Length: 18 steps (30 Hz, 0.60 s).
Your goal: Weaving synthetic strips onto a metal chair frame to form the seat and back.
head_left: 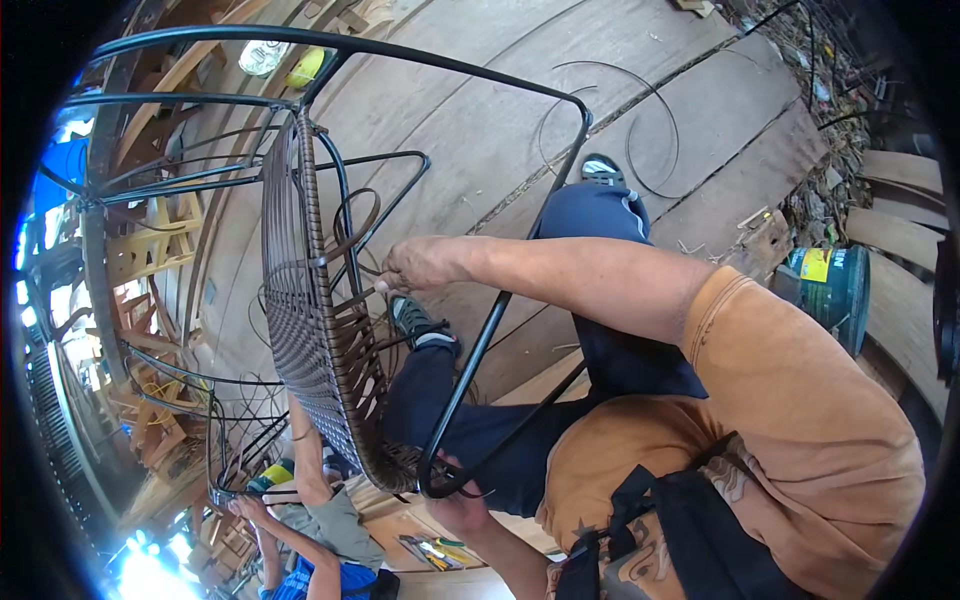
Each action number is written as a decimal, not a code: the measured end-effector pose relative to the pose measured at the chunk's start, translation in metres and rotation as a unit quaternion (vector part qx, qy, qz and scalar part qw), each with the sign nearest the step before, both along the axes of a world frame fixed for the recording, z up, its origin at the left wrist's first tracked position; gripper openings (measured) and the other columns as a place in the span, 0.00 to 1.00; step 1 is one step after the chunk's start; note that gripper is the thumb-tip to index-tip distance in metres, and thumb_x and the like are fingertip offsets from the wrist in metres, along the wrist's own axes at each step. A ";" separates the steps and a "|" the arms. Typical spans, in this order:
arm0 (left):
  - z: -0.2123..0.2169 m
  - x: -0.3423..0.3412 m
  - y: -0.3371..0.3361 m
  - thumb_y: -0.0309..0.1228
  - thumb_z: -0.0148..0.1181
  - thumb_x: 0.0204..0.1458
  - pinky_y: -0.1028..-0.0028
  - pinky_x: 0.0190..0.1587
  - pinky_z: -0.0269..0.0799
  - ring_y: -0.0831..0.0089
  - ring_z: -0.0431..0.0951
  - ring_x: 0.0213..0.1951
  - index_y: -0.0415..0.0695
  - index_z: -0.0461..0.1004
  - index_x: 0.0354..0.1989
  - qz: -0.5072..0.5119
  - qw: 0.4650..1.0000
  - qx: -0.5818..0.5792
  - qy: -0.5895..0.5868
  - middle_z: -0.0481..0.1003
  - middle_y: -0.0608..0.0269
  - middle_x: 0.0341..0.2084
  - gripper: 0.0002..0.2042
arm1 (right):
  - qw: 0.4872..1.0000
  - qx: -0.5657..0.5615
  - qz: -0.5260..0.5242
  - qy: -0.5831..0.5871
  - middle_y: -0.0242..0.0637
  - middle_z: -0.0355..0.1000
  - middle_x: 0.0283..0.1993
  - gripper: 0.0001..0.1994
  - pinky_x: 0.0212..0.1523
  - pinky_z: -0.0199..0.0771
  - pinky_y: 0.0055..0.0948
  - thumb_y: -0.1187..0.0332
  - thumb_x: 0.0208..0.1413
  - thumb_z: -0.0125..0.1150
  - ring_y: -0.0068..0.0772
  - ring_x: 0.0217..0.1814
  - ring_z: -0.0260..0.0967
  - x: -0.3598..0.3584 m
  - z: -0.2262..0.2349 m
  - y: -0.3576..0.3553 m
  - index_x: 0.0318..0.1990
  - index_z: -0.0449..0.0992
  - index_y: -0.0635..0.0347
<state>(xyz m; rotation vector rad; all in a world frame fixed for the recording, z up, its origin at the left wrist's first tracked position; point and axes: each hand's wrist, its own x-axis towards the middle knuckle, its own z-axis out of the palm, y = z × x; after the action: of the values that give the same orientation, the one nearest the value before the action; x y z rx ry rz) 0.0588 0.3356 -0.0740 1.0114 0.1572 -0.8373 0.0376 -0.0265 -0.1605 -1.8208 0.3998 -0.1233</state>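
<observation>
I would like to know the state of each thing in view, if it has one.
Brown woven panel, crosswise-woven below; upper part unclear
Black tubular frame, attached to panel
Brown strip, curled beside panel
Right hand, fingers bent at panel's edge; grip unclear
Left hand, at frame's lower corner; grip unclear
Loose strand, looped on floor
Hand tools, lying together
Green container, lid unclear

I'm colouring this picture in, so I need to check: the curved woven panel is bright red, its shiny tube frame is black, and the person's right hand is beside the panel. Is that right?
Not quite: the head view shows the curved panel of woven strips is dark brown. The shiny black tube frame and bare right hand are as you said.
</observation>
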 end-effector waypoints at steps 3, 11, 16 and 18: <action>-0.028 0.003 -0.060 0.28 0.47 0.58 0.66 0.57 0.64 0.62 0.68 0.53 0.38 0.62 0.55 -0.030 0.999 -0.027 -0.009 0.65 0.51 0.54 0.17 | 0.999 -0.028 -0.012 -0.024 0.50 0.72 0.31 0.22 0.38 0.67 0.41 0.51 0.58 0.47 0.52 0.37 0.70 -0.002 -0.003 0.002 0.35 0.74 0.64; -0.067 0.023 -0.229 0.33 0.55 0.54 0.70 0.50 0.62 0.67 0.68 0.46 0.34 0.66 0.51 -0.085 0.854 0.144 -0.493 0.68 0.55 0.45 0.19 | 0.997 -0.076 -0.020 -0.003 0.54 0.72 0.33 0.20 0.39 0.68 0.42 0.53 0.57 0.48 0.55 0.40 0.70 0.000 0.008 0.007 0.35 0.75 0.65; -0.063 0.018 -0.242 0.46 0.60 0.50 0.70 0.55 0.54 0.68 0.65 0.49 0.26 0.69 0.42 -0.014 0.916 0.151 -0.372 0.69 0.50 0.43 0.28 | 0.997 -0.054 -0.042 -0.023 0.50 0.73 0.33 0.20 0.38 0.68 0.43 0.53 0.56 0.50 0.51 0.38 0.70 -0.005 0.008 -0.001 0.34 0.77 0.63; -0.066 0.022 -0.239 0.46 0.61 0.49 0.70 0.55 0.54 0.69 0.65 0.48 0.27 0.70 0.42 -0.003 0.915 0.120 -0.386 0.69 0.51 0.43 0.28 | 0.999 -0.045 -0.022 0.017 0.50 0.73 0.35 0.19 0.41 0.68 0.40 0.55 0.57 0.48 0.52 0.42 0.70 -0.003 0.012 0.003 0.37 0.76 0.62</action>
<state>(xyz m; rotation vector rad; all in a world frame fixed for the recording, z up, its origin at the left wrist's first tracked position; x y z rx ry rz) 0.0805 0.0965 -0.1401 1.5065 -0.4307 -0.3741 0.0345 -0.0236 -0.1489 -1.9050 0.4643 -0.1432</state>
